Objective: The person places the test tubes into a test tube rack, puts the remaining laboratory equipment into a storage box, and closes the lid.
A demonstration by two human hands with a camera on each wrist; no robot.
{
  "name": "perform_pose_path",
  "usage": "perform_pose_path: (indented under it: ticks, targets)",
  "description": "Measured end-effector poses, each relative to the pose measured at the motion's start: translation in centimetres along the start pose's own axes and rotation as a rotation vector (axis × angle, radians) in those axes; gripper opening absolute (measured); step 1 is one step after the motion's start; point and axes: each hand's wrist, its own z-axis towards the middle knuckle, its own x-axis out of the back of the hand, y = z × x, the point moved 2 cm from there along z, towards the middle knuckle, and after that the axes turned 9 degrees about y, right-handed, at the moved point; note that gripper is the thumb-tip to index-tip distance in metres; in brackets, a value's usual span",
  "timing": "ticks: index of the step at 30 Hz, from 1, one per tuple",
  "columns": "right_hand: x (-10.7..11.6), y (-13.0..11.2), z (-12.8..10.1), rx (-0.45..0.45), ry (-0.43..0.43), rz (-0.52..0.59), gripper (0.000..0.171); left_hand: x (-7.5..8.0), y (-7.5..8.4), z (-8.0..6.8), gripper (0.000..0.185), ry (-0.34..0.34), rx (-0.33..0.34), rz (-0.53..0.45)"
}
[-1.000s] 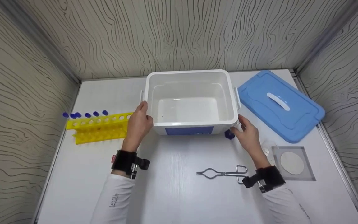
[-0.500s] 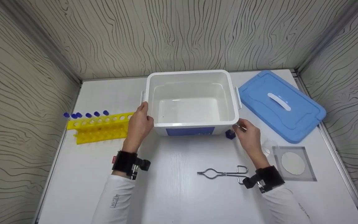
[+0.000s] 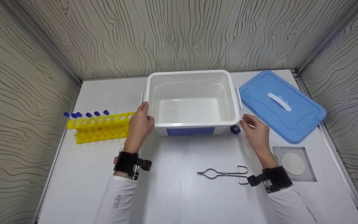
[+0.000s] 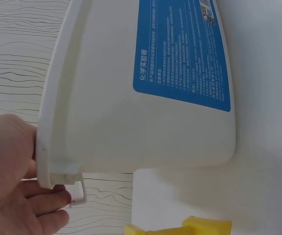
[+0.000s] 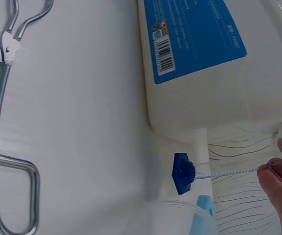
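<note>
A white plastic box point(image 3: 191, 125) stands at the back middle, its top uncovered and a blue label point(image 4: 184, 54) on its front. My left hand point(image 3: 140, 123) holds the rim at its front left corner; in the left wrist view the fingers curl under the edge near the side handle. By the front right corner, my right hand point(image 3: 256, 132) pinches the upper end of a slim clear graduated cylinder point(image 5: 231, 173) between thumb and fingers. Its blue hexagonal base point(image 3: 235, 129) faces the person, off the tabletop in the right wrist view.
Crucible tongs point(image 3: 224, 174) lie in front of the box. To the right are a blue lid point(image 3: 291, 118), a wire gauze point(image 3: 308, 161) and a clear cup point(image 5: 180, 208). A yellow test tube rack point(image 3: 101, 137) with small blue pieces point(image 3: 88, 115) behind it stands left.
My right hand has shifted right, carrying the graduated cylinder a little away from the box's corner. The left hand keeps its place on the rim.
</note>
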Motion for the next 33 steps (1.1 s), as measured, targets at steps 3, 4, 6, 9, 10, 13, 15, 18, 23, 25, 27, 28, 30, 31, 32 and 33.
perform_pose_path:
  ticks: [3, 4, 6, 9, 10, 13, 15, 18, 23, 25, 27, 28, 30, 31, 32, 33]
  targets:
    - [1.0, -0.9, 0.5, 0.018, 0.048, 0.010, 0.030, 0.0, 0.0, -0.1, 0.058, -0.006, 0.014, -0.007]
    - [1.4, -1.2, 0.7, 0.026, 0.069, 0.015, 0.030, 0.0, 0.0, -0.1, 0.059, -0.010, 0.016, -0.008]
    - [2.1, -2.0, 1.1, 0.040, 0.110, 0.030, 0.029, 0.0, 0.0, -0.1, 0.059, -0.012, 0.016, -0.006]
    - [3.2, -3.2, 1.9, 0.071, 0.155, 0.067, 0.029, 0.0, 0.0, -0.1, 0.058, 0.003, 0.005, 0.002]
    - [3.6, -3.7, 2.2, 0.086, 0.167, 0.080, 0.029, 0.0, 0.0, -0.1, 0.058, 0.011, -0.005, 0.005]
    - [4.6, -5.3, 3.0, 0.137, 0.196, 0.106, 0.029, 0.1, 0.0, -0.2, 0.056, 0.034, -0.025, 0.012]
    - [5.2, -6.5, 3.5, 0.167, 0.214, 0.122, 0.029, 0.1, -0.1, -0.2, 0.055, 0.039, -0.031, 0.015]
    - [5.9, -8.3, 4.2, 0.215, 0.233, 0.140, 0.029, 0.0, 0.0, -0.1, 0.055, 0.030, -0.016, 0.012]
    - [6.2, -11.4, 4.9, 0.307, 0.201, 0.155, 0.029, 0.0, 0.1, 0.0, 0.057, 0.011, 0.008, -0.001]
    - [5.9, -12.7, 5.0, 0.345, 0.163, 0.148, 0.029, 0.0, 0.1, 0.0, 0.057, 0.009, 0.014, -0.003]
    - [5.4, -13.7, 5.2, 0.384, 0.120, 0.132, 0.028, -0.1, 0.1, 0.0, 0.058, 0.010, 0.019, -0.007]
    - [5.0, -14.2, 5.4, 0.407, 0.098, 0.120, 0.028, -0.1, 0.0, 0.0, 0.058, 0.012, 0.019, -0.008]
    - [4.2, -15.0, 5.7, 0.454, 0.046, 0.085, 0.027, -0.1, 0.0, 0.0, 0.058, 0.016, 0.019, -0.009]
    - [3.7, -15.4, 5.8, 0.478, 0.017, 0.064, 0.026, -0.1, -0.1, 0.0, 0.057, 0.020, 0.018, -0.010]
    - [3.2, -15.7, 6.0, 0.495, -0.015, 0.044, 0.026, -0.1, -0.1, 0.0, 0.057, 0.024, 0.018, -0.011]
    - [2.7, -16.0, 6.1, 0.506, -0.047, 0.021, 0.025, -0.2, -0.1, 0.0, 0.057, 0.028, 0.017, -0.013]
